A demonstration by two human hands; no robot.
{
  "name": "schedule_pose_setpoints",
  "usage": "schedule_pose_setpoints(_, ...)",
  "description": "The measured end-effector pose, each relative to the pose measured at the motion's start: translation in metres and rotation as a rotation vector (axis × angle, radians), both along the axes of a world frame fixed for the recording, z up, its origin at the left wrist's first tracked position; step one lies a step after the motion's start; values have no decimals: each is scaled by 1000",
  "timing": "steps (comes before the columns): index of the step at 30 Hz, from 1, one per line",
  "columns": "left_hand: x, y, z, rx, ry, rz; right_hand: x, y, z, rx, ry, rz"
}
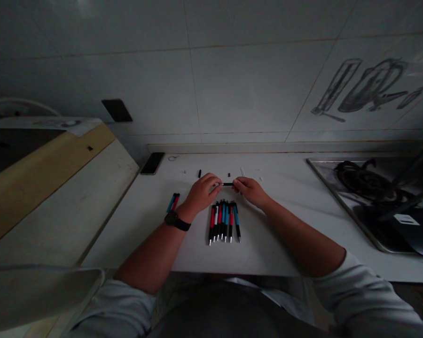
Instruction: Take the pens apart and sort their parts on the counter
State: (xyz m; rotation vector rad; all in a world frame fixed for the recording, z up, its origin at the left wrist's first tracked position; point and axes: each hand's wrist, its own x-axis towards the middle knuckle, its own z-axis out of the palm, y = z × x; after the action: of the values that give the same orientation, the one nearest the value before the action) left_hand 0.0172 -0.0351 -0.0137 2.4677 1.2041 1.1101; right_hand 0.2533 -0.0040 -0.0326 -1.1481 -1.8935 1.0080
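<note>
My left hand (pixel 203 191) and my right hand (pixel 251 191) meet over the white counter. Both pinch a short black pen piece (pixel 227 184), left fingertips at its silvery end and right fingertips at its other end. Just below them, a row of several pens (pixel 225 220) in red, white and blue with black grips lies tips toward me. Left of my wristwatch lie blue and red pen barrels (pixel 172 202) with black ends. Beyond my hands are a small black grip-like piece (pixel 199 173), a tiny dark piece (pixel 229 175) and thin white sticks (pixel 242 172).
A dark phone (pixel 152 163) lies at the counter's back left, with a small ring-shaped item (pixel 173 158) beside it. A gas stove (pixel 366 188) with a black pan-like object (pixel 409 230) stands right. A pale cabinet (pixel 74 188) borders the left. Tiled wall (pixel 239 89) rises behind.
</note>
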Motion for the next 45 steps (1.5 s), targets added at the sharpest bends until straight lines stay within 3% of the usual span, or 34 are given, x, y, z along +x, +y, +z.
schedule_pose_setpoints(10,1,-2,2,-35,58,-29,-3,-2,-1,4,42,3)
schedule_pose_setpoints(14,0,-1,2,-21,31,2,-4,-3,-2,-113,169,34)
schedule_pose_setpoints(27,0,-1,2,-38,31,4,-7,-8,2,-321,183,88)
schedule_pose_setpoints(38,1,3,-5,-68,-43,11,-10,-8,4,-185,238,112)
schedule_pose_setpoints(45,1,5,-1,-139,-196,53,-7,-2,-9,46,158,-27)
